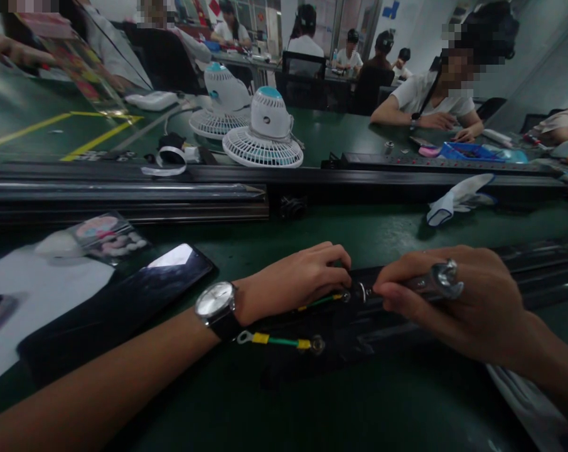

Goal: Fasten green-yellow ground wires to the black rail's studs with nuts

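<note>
My right hand (457,304) is closed around a metal wrench (446,280), its open-jaw end sticking out above my fingers. The far end reaches a small bolt by my left hand. My left hand (307,273) has its fingers curled together at that spot; whatever they pinch is hidden. Just below its fingertips is a green-and-yellow ground wire (324,302) with a ring terminal. A second ground wire (284,341) with yellow sleeves lies nearer me, one ring fastened to a dark, film-covered bar (373,333), the other ring loose.
Long black metal profiles (123,204) run across the green table. Beyond them are two white fans (267,135). A white glove (457,199) lies right of centre. On the left are a dark phone (171,276), white paper (10,333) and a small plastic bag (109,237). A co-worker (434,107) sits opposite.
</note>
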Demonstrator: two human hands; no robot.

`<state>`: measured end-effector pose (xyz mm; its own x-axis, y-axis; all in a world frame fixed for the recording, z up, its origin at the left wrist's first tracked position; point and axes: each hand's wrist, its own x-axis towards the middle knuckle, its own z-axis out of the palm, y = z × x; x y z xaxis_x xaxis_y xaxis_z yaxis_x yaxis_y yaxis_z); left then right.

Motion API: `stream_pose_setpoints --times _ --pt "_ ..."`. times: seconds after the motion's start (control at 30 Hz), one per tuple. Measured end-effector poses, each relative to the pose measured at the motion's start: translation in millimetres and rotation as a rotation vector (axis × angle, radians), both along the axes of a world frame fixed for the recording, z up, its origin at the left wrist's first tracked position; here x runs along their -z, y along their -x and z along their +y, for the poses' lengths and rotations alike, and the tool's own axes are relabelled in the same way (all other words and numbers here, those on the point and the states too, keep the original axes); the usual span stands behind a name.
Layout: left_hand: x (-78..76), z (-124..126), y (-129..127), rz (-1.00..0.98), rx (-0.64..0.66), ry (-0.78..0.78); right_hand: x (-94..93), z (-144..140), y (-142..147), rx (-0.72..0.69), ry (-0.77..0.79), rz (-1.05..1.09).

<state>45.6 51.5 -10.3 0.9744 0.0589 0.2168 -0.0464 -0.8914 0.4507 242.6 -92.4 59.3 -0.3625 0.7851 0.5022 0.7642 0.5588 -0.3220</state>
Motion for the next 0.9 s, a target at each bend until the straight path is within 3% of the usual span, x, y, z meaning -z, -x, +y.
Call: stream_pose_setpoints --times 0.3,0.9 --pt "6.0 1 0 -0.008 -0.019 0.161 -0.9 2 -1 -0.004 0.002 0.017" --pt "12.6 3 1 -0.025 0.005 0.112 -0.5 1 -3 -0.008 0.000 0.010"
